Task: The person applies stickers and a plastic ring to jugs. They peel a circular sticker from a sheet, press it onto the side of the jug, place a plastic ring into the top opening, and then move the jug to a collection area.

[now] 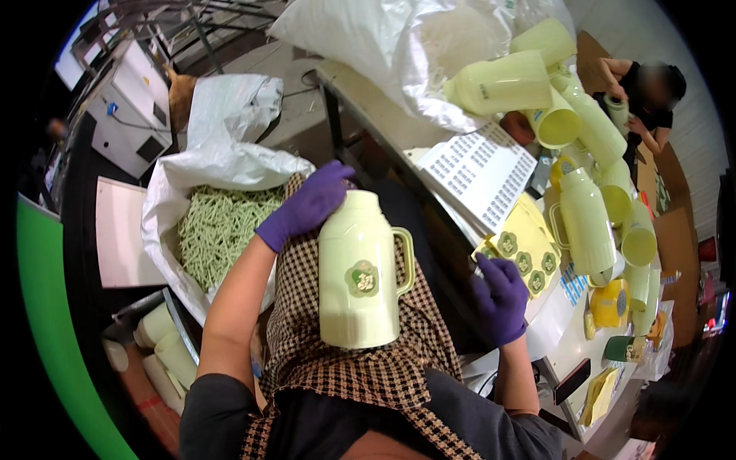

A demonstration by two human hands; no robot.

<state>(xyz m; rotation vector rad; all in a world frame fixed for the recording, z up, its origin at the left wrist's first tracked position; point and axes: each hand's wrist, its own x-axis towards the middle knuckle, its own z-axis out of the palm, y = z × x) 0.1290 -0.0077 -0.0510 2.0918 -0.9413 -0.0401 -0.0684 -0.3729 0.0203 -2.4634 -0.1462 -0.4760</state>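
Observation:
A pale green plastic thermos jug point(356, 261) with a side handle and a round green flower sticker lies on my lap, its neck away from me. My left hand point(310, 203), in a purple glove, is at the jug's neck, with its fingers bent and partly behind it. At the table's edge, my purple-gloved right hand point(500, 299) has its fingers curled together. Its fingertips are beside a yellow sheet of green flower stickers point(529, 249); whether they pinch anything is hidden.
On the table are a printed white label stack point(479, 172), several pale green jug shells point(586, 218) and a tape roll point(611, 303). White sacks point(360, 34) lie behind. Left of me, a sack holds green strips point(226, 230) beside a crate point(180, 330). A co-worker point(648, 100) holds a jug.

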